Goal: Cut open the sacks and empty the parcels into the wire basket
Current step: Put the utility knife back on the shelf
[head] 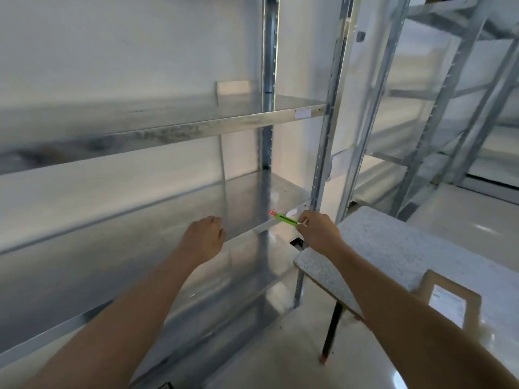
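Two hands up at the steel rack [321, 153], middle shelf level. Right hand [316, 230] pinches the butt end of a green cutter [285, 219]; its red tip points left along the shelf's front lip, beside the rack's right upright. Left hand [206, 234] hovers at the same lip, further left, fingers clenched under, and I see nothing in them. Speckled table [393, 248] stands just right of the rack. One brown parcel [446, 299] with a white label lies right of the rack, at the table's near edge; I can't tell whether it rests on the table or the floor.
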